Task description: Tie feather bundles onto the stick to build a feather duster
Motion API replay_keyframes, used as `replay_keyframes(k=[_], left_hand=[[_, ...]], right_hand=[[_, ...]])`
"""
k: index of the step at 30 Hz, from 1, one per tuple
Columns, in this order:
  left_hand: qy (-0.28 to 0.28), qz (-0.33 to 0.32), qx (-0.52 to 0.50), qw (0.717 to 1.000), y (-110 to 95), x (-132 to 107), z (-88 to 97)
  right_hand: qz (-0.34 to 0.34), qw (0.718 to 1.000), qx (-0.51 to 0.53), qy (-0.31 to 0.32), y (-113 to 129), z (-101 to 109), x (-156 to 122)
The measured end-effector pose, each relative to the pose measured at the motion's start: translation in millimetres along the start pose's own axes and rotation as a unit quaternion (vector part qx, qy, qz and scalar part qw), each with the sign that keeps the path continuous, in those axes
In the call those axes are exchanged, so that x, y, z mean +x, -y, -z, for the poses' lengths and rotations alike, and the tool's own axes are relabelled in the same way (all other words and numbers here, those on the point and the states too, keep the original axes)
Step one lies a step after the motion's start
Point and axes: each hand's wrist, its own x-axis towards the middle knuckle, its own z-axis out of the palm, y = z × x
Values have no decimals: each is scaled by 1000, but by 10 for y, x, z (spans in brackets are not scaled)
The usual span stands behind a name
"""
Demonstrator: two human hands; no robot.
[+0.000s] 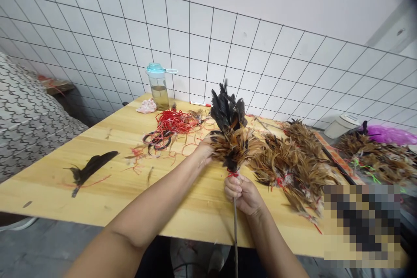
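Observation:
My right hand (245,193) is closed around a thin stick (235,226), just under a red string tie (232,174). Above the tie, a feather bundle (232,141) spreads from the stick's top, black at the tip and brown and gold lower down. It looks like a feather duster, held upright over the table. My left hand (205,153) reaches to the left side of the bundle; its fingers are hidden by the feathers. To the right lie bunches of brown feathers (296,152), some bound with red string.
On the wooden table (130,202) are tangled red string (177,120), dark rings (158,140), a black feather tuft (94,169), a marker (200,104) and crumpled tissue (146,106). A water bottle (159,91) stands near the wire grid. A pixelated patch hides the lower right.

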Motion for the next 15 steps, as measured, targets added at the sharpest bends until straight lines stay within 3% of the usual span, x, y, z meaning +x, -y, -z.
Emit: replay_keyframes(k=[7,12,15], left_hand=[[5,-32,71,997,-47,-25,-90],[16,-50,211,976,22,-65,74],[61,-47,324,943,16,-109,207]], right_hand=[[52,996,59,-39,129,28,-41],[86,992,75,-53,199,79,-70],[101,990,83,-59,252,94,-68]])
